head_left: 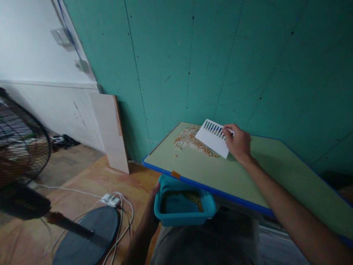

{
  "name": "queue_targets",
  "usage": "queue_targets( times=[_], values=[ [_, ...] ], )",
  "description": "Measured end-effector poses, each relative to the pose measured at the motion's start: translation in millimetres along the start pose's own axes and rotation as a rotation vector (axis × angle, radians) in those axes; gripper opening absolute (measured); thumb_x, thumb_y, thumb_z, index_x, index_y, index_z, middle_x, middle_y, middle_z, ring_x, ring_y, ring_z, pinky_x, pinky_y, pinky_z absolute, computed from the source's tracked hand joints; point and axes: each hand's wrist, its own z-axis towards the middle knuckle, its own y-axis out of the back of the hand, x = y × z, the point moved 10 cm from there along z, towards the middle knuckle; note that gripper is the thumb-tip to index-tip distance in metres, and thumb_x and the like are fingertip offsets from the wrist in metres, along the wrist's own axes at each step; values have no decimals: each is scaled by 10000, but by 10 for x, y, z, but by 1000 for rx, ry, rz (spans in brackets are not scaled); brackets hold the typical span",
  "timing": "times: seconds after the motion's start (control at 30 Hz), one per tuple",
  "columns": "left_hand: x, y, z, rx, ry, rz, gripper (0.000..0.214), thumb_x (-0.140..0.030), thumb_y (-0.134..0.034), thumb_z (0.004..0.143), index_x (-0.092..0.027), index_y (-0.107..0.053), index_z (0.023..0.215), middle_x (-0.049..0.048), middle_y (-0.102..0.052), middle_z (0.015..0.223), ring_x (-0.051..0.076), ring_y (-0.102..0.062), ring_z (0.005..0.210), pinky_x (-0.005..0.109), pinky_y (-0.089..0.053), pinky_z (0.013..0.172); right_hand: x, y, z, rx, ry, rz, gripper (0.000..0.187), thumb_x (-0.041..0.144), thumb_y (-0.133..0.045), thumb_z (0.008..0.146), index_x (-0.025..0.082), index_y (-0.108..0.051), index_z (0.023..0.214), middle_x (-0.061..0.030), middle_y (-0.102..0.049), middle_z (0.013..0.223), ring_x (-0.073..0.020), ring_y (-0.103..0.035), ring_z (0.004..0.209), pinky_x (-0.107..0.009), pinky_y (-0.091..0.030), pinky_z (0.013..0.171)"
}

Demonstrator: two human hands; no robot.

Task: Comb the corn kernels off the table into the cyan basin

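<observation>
Black wire-caged floor fan [30, 202], left, apart | left hand [151, 208] grips turquoise rectangular plastic container [182, 219], yellowish grains [195, 200] inside, at near edge of pale-green counter [264, 165]; tilting could spill them | white-and-yellow grain pile [189, 140] on counter, blue edging [198, 185] between it and container | right hand [239, 141] grips slotted white scraper [212, 141] at pile; hasty strokes could scatter grains

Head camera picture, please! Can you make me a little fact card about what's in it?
Right hand: its fingers grip a white slotted plate
Left hand: holds a teal tub at its side
In the tub: small round yellowish pieces
Pile: whitish grains mixed with yellowish pieces, beside the plate
Table: pale green top, blue edge
Wall: green, behind the table
Floor: a fan stands at picture left
</observation>
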Motion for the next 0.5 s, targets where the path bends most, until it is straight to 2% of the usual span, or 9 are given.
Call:
queue_targets(
  times=[0.27, 0.4, 0.5],
  values=[
    [-52, -35, -9, 5, -45, 5, 461, -482, -670, 877, -190, -727, 1229, 59, -802, 1152, 277, -644, 1259, 373, -420, 1154, -215, -3, 13, -46, -79, 25, 327, 410, -525, 940, 181, -733, 1046, -143, -770, 966, -272, -684, 801, -351, -432, 689],
    [-52, -42, -27, -4, -39, 12, 430, -511, -649, 885, -199, -763, 1157, 49, -812, 1117, 274, -652, 1246, 361, -424, 1150, -200, -43, -5, -28, -81, 37, 344, 441, -520, 944, 191, -734, 1044, -132, -773, 953, -274, -688, 800, -349, -438, 682],
    [-36, -13, -3, -1, -33, 22, 455, -517, -648, 884, -200, -747, 1195, 56, -806, 1137, 278, -646, 1255, 373, -429, 1146, -140, -75, -18, -4, -45, 41, 348, 448, -511, 950, 196, -730, 1045, -127, -774, 940, -274, -689, 798, -349, -439, 678]
  ],
)
